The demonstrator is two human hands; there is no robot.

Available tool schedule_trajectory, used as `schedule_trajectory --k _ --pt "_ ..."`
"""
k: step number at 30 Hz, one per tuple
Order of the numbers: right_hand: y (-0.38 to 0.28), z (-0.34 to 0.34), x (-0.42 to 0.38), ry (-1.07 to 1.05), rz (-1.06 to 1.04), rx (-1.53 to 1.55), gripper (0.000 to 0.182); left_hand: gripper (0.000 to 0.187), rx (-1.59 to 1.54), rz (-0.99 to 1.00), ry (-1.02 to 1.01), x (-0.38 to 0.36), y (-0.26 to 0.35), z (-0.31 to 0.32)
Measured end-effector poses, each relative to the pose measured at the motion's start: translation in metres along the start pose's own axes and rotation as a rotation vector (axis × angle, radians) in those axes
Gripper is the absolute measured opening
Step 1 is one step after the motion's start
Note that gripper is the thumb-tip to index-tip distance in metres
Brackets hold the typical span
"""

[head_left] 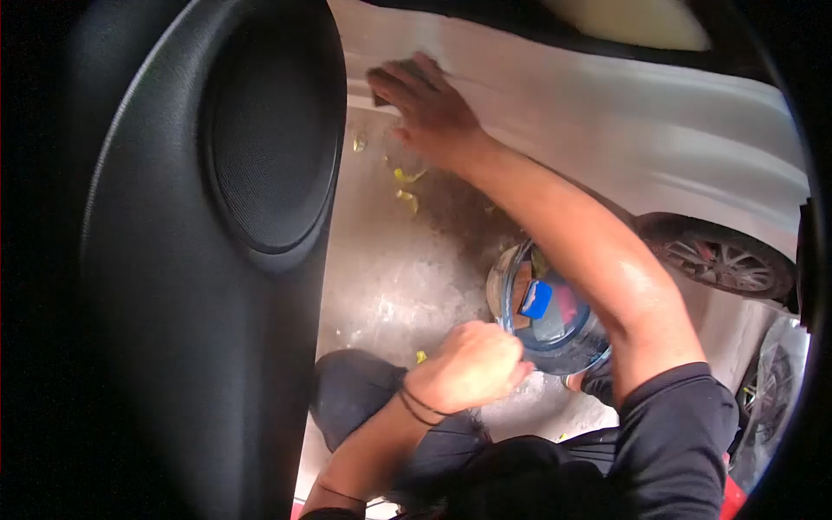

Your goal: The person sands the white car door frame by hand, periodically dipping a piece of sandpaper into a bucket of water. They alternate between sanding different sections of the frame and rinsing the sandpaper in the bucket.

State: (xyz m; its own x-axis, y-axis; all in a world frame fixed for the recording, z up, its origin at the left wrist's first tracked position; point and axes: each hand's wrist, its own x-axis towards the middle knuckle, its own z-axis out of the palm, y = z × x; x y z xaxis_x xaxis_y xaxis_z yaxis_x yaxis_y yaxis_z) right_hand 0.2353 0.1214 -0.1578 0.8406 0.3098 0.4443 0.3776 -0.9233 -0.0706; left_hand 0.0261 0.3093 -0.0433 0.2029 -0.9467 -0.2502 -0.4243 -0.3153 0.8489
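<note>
My right hand [438,117] reaches up to the pale car body [555,95], its fingers bent over a dark block-like pad [380,90] pressed against the lower sill. Motion blur hides the pad's exact kind. Lower down, my left hand [472,366] is closed in a fist beside the rim of a clear bluish bucket [563,357]. Whether it grips that rim or something small is hidden. Inside the bucket lie a blue block-like thing [536,300], a brown piece [521,290] and a pink one [565,305].
A black door panel [251,303] with a round speaker grille fills the left side. The car wheel [724,260] is at the right. Yellow-green scraps [407,201] lie on the wet concrete floor [390,277]. My bent knee [351,390] is beside the door.
</note>
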Motion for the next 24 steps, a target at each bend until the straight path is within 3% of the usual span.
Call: schedule_trajectory --k 3,5,6,7,9,12,14,17,19,21,22,23,24 --pt "-0.008 -0.006 -0.010 -0.009 0.172 0.130 0.079 0.034 0.042 0.079 -0.032 0.016 0.010 0.006" --pt "0.011 -0.054 -0.057 -0.161 0.253 0.118 0.074 0.034 0.065 0.092 -0.040 0.016 0.014 0.014" --pt "0.027 -0.078 -0.088 -0.131 0.155 0.106 0.075 0.039 0.020 0.098 -0.099 0.015 0.021 0.014" --pt "0.038 -0.100 -0.123 -0.253 0.101 -0.156 0.080 0.044 -0.023 0.107 -0.156 0.014 0.026 0.016" --pt "0.035 -0.134 -0.157 -0.329 0.147 -0.130 0.082 0.041 -0.067 0.203 -0.110 0.009 0.032 0.035" --pt "0.026 -0.127 -0.153 -0.358 0.232 -0.089 0.085 0.035 -0.012 0.211 -0.107 0.002 0.038 0.064" --pt "0.015 -0.086 -0.103 -0.194 0.168 0.039 0.084 0.023 0.018 0.346 0.050 0.002 0.031 0.091" --pt "-0.004 -0.038 -0.050 -0.134 0.125 -0.113 0.083 0.021 0.151 0.163 0.122 0.009 0.052 0.099" --pt "0.009 -0.052 -0.053 -0.152 0.108 -0.056 0.082 0.021 0.067 0.230 0.051 0.025 0.054 0.076" --pt "0.026 -0.068 -0.072 -0.180 0.076 0.010 0.082 0.021 0.291 0.229 -0.145 0.040 0.070 0.066" --pt "0.039 -0.079 -0.098 -0.212 0.098 -0.020 0.082 0.021 0.295 0.123 -0.310 0.050 0.079 0.064" --pt "0.044 -0.088 -0.120 -0.249 0.120 -0.039 0.083 0.021 0.284 0.119 -0.310 0.040 0.081 0.074" --pt "0.043 -0.100 -0.132 -0.253 0.111 -0.029 0.083 0.018 0.351 0.149 -0.028 0.023 0.080 0.091"
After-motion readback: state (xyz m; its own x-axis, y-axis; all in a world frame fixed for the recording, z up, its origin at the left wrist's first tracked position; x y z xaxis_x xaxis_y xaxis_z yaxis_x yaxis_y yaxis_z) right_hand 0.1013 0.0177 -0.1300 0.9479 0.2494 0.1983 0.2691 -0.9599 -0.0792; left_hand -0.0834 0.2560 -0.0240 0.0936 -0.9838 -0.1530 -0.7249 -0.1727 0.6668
